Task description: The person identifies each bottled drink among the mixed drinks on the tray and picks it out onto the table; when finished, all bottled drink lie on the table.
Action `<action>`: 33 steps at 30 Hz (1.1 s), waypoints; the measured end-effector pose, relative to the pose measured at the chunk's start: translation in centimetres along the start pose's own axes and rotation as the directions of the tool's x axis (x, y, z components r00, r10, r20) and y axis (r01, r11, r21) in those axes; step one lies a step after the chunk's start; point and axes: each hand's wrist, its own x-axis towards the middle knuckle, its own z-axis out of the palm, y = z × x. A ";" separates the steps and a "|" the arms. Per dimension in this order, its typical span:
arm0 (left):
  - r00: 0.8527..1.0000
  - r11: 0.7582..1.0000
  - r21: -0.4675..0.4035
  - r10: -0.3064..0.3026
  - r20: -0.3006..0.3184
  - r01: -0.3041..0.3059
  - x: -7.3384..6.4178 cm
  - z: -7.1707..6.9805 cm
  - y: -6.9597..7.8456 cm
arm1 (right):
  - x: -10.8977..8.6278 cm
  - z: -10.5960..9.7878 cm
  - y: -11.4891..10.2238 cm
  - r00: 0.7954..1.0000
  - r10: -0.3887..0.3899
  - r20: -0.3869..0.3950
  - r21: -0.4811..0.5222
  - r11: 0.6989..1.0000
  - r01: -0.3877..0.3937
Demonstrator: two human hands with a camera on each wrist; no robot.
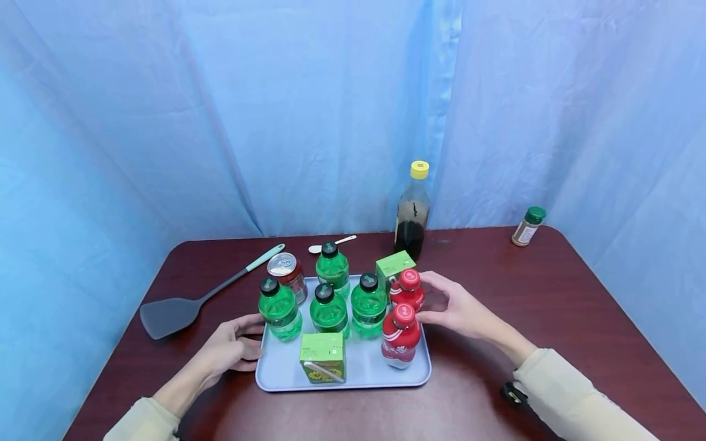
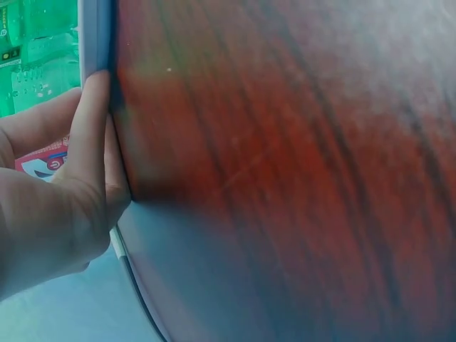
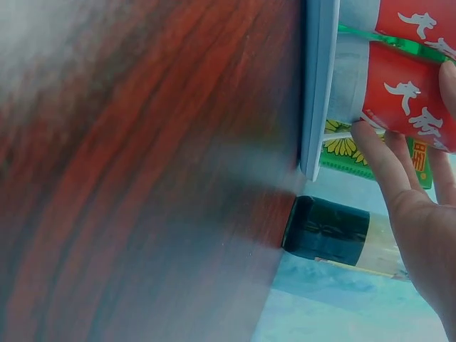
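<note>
A light-coloured tray [image 1: 364, 375] lies on the table, carrying several green bottles [image 1: 278, 312], two red-capped bottles, two green drink cartons [image 1: 323, 358] and a red can [image 1: 292, 278]. At the tray's left edge, my left hand [image 1: 234, 346] holds the rim between fingers and thumb. My right hand [image 1: 460, 306] grips the rear red bottle [image 3: 399, 89], thumb on one side and fingers on the other. The front red bottle [image 1: 401, 340] stands just before it. Behind the rear red bottle is the second green carton [image 1: 394, 264], partly hidden.
Left of the tray lies a dark spatula [image 1: 173, 313] with a pale green handle. A white spoon [image 1: 333, 244] and a yellow-capped bottle of dark liquid [image 1: 410, 229] are behind it. A green-lidded spice jar [image 1: 527, 229] stands at the back right. Blue curtains surround the table.
</note>
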 end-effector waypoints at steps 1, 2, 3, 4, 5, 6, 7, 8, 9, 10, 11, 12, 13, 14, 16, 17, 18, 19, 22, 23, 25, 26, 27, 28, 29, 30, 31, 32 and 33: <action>1.000 1.000 0.002 0.000 -0.004 0.001 0.0 0.1 0.0 | 0.0 0.0 0.0 1.000 0.004 0.002 -0.005 1.000 -0.004; 1.000 1.000 0.002 0.004 -0.006 -0.004 0.0 0.1 0.0 | -0.1 -0.1 0.0 1.000 0.010 0.001 -0.009 1.000 -0.010; 1.000 1.000 0.001 0.010 -0.006 -0.010 0.1 0.1 0.0 | -0.1 -0.1 -0.1 1.000 0.019 -0.004 -0.011 1.000 -0.019; 1.000 1.000 -0.001 0.013 -0.006 -0.013 0.1 0.2 0.0 | -0.1 -0.2 -0.1 1.000 0.025 -0.009 -0.016 1.000 -0.025; 1.000 1.000 -0.002 0.014 -0.005 -0.014 0.1 0.2 0.1 | -0.2 -0.3 -0.2 0.999 0.031 -0.012 -0.023 0.999 -0.031; 1.000 1.000 -0.004 0.015 -0.005 -0.015 0.1 0.3 0.2 | -0.2 -0.4 -0.3 0.999 0.037 -0.015 -0.027 0.999 -0.037; 1.000 1.000 -0.004 0.016 -0.006 -0.016 0.2 0.3 0.3 | -0.2 -0.5 -0.4 0.999 0.041 -0.018 -0.034 0.999 -0.042; 1.000 1.000 -0.006 0.016 -0.007 -0.016 0.2 0.4 0.4 | -0.2 -0.6 -0.4 0.999 0.045 -0.017 -0.036 0.998 -0.046; 1.000 1.000 -0.008 0.016 -0.008 -0.016 0.3 0.4 0.4 | -0.2 -0.7 -0.5 0.999 0.048 -0.017 -0.046 0.998 -0.049; 1.000 1.000 -0.010 0.017 -0.007 -0.017 0.3 0.4 0.5 | -0.2 -0.9 -0.6 0.998 0.052 -0.018 -0.057 0.997 -0.053; 1.000 1.000 -0.012 0.021 -0.005 -0.021 0.5 0.5 0.6 | -0.2 -1.1 -0.7 0.998 0.053 -0.018 -0.072 0.996 -0.054; 1.000 1.000 -0.012 0.028 -0.004 -0.028 0.6 0.5 0.6 | -0.1 -1.3 -0.8 0.998 0.053 -0.019 -0.087 0.995 -0.054; 0.999 0.999 -0.013 0.034 -0.002 -0.034 0.8 0.5 0.7 | -0.1 -1.5 -0.8 0.998 0.052 -0.020 -0.107 0.993 -0.054; 0.999 0.999 -0.016 0.040 0.001 -0.040 1.0 0.6 0.8 | 0.0 -1.8 -0.9 0.998 0.053 -0.021 -0.125 0.991 -0.055; 0.999 0.999 -0.018 0.050 0.002 -0.050 1.4 0.8 0.7 | 0.0 -2.2 -0.9 0.998 0.050 -0.026 -0.161 0.985 -0.054; 0.999 0.998 -0.018 0.052 0.002 -0.052 1.5 0.8 0.7 | 0.0 -2.3 -0.9 0.999 0.046 -0.027 -0.174 0.984 -0.050; 0.999 0.998 -0.019 0.051 0.001 -0.051 1.6 1.0 0.6 | 0.0 -2.4 -0.9 0.999 0.044 -0.025 -0.179 0.983 -0.047; 0.999 0.999 -0.022 0.048 0.001 -0.048 1.6 1.1 0.5 | -0.1 -2.4 -0.8 0.999 0.041 -0.022 -0.181 0.982 -0.045; 0.999 0.999 -0.025 0.042 -0.002 -0.042 1.5 1.3 0.1 | -0.5 -2.3 -0.6 0.999 0.034 -0.018 -0.173 0.984 -0.037; 0.999 0.999 -0.028 0.038 -0.004 -0.038 1.5 1.4 0.0 | -0.6 -2.2 -0.5 0.999 0.031 -0.018 -0.167 0.985 -0.034; 0.999 0.999 -0.034 0.031 -0.008 -0.031 1.4 1.4 0.0 | -0.7 -2.1 -0.5 1.000 0.022 -0.020 -0.157 0.987 -0.025; 1.000 0.999 -0.036 0.026 -0.009 -0.026 1.2 1.4 -0.1 | -0.8 -2.0 -0.4 1.000 0.019 -0.023 -0.153 0.988 -0.022; 1.000 0.999 -0.037 0.020 -0.009 -0.020 1.1 1.3 -0.1 | -0.8 -1.8 -0.4 1.000 0.016 -0.026 -0.147 0.989 -0.019; 1.000 0.999 -0.036 0.017 -0.008 -0.017 1.0 1.2 -0.2 | -0.7 -1.6 -0.4 1.000 0.012 -0.027 -0.141 0.990 -0.016; 1.000 0.999 -0.034 0.010 -0.008 -0.011 0.8 1.0 -0.2 | -0.6 -1.4 -0.3 1.000 0.010 -0.029 -0.135 0.991 -0.014; 1.000 1.000 -0.030 0.005 -0.007 -0.005 0.6 0.7 -0.2 | -0.6 -1.1 -0.3 1.000 0.010 -0.027 -0.126 0.992 -0.013; 1.000 1.000 -0.025 0.000 -0.008 0.000 0.4 0.4 -0.2 | -0.4 -0.8 -0.2 1.000 0.011 -0.024 -0.114 0.993 -0.014; 1.000 1.000 -0.018 -0.006 -0.010 0.006 0.2 0.1 -0.2 | -0.3 -0.5 -0.1 1.000 0.012 -0.021 -0.103 0.995 -0.014; 1.000 1.000 -0.009 -0.009 -0.012 0.009 0.1 -0.2 -0.1 | -0.2 -0.2 -0.1 1.000 0.012 -0.016 -0.091 0.996 -0.013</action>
